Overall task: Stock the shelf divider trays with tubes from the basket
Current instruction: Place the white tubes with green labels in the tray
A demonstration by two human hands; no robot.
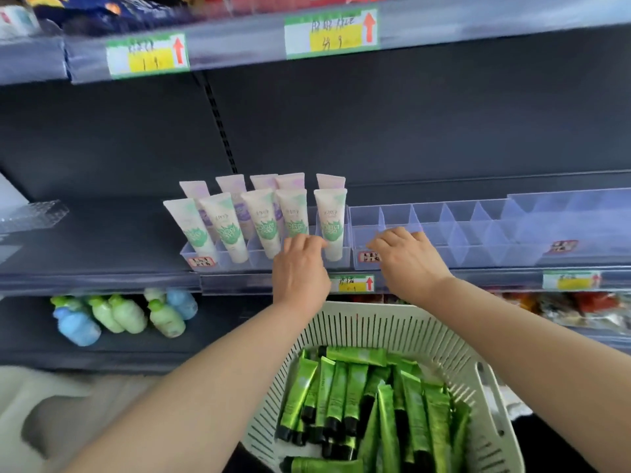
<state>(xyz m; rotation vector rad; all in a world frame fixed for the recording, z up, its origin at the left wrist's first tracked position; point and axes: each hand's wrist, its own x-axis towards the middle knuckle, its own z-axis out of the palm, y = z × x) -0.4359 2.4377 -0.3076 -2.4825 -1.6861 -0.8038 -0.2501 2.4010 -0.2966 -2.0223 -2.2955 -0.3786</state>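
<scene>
On dark shelf (102, 240), clear divider trays (478, 247)

The left hand (300, 268) and right hand (409, 257) are bare, and behind each wrist the forearms (205, 370) are bare too, uncovered as far back as can be seen.

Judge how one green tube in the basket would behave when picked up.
The green tubes look slim, so probably light. Their glossy skin may be slippery. Heaped loosely in the basket, neighbours could shift when one lifts.
</scene>
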